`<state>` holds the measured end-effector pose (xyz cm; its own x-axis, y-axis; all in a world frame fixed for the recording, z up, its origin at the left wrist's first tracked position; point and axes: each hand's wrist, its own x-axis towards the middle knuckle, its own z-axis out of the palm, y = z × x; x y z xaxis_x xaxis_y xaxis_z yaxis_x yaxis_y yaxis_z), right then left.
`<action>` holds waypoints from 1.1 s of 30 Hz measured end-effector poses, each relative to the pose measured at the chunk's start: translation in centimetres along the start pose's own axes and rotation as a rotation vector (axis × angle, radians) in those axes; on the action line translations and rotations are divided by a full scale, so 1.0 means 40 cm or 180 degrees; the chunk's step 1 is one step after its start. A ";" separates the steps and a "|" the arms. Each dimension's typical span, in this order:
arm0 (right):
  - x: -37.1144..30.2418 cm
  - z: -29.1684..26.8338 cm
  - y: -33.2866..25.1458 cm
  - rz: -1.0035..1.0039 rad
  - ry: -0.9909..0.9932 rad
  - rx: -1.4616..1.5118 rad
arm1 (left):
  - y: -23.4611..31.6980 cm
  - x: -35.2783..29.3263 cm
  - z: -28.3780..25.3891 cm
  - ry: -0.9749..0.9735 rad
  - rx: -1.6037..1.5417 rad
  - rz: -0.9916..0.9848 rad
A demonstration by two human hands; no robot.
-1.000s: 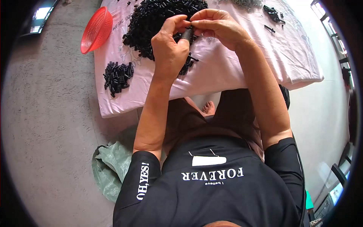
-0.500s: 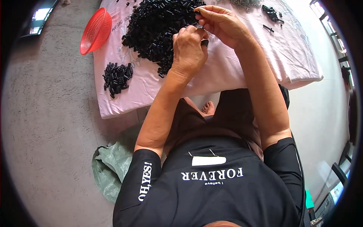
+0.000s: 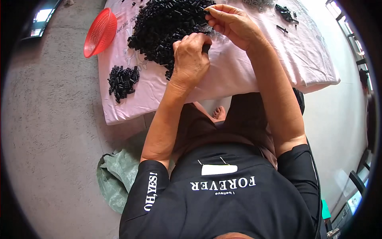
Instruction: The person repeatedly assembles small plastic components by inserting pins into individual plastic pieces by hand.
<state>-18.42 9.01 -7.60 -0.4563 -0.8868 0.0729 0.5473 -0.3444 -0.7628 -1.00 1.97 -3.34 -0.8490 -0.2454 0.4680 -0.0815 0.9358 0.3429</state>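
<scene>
My left hand point(image 3: 191, 57) is closed at the near right edge of a big heap of short black plastic tubes point(image 3: 163, 32). A black piece point(image 3: 205, 48), seemingly one of these tubes, shows at its thumb side; its fingertips are mostly hidden. Farther right and higher, my right hand point(image 3: 234, 24) pinches a small dark piece point(image 3: 207, 12) between thumb and forefinger, right beside the heap. Between the two hands lies a little pile of clear, shiny small pieces point(image 3: 215, 34).
A pink cloth point(image 3: 234, 75) covers the work surface. On its left are a smaller pile of black tubes point(image 3: 123, 83) and a red plastic basket point(image 3: 99, 34), tilted. More clear pieces point(image 3: 258, 4) and joined black parts point(image 3: 285, 14) lie at the far right. A green sack point(image 3: 117, 179) is on the floor.
My left hand has moved left and slightly nearer to me, away from the right hand, uncovering the clear pieces. The right hand has hardly moved.
</scene>
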 end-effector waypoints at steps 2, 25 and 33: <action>0.000 0.000 -0.001 -0.0006 -0.0014 -0.0026 | 0.000 0.000 -0.004 -0.0010 -0.0057 -0.0071; -0.018 0.031 0.002 0.0042 0.0053 -0.0844 | 0.005 -0.033 -0.048 -0.0027 -0.1283 -0.1295; -0.026 0.041 -0.002 -0.0017 0.0017 -0.1065 | 0.000 -0.037 -0.028 0.0062 -0.0367 -0.0551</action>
<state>-16.84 9.44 -6.56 -0.4627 -0.8833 0.0747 0.2847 -0.2279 -0.9311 0.82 2.05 -3.11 -0.8172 -0.4058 0.4092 -0.1640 0.8445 0.5099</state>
